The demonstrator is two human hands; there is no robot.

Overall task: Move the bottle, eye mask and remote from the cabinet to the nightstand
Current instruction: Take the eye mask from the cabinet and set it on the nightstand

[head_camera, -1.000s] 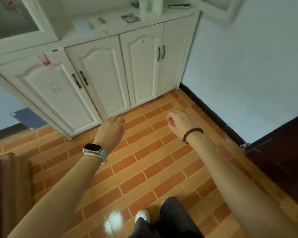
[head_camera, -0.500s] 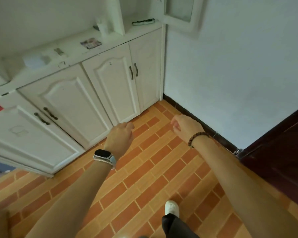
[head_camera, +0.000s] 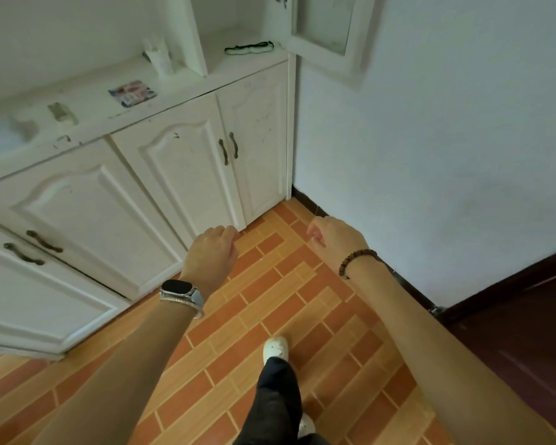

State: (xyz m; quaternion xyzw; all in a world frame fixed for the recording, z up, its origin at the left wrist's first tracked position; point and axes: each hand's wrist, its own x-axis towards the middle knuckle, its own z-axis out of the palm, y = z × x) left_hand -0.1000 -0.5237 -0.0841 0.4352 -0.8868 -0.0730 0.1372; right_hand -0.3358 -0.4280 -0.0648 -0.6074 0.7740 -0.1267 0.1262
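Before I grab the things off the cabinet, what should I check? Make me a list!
1. Hands free: left hand and right hand hold nothing: ok.
2. Bottle found: the bottle stands on the cabinet ledge: ok.
3. Eye mask found: the dark band in the open compartment may be it: cannot tell.
4. Remote found: the small grey thing on the ledge is blurred: cannot tell.
5. Near enough: both hands are short of the ledge: not ok.
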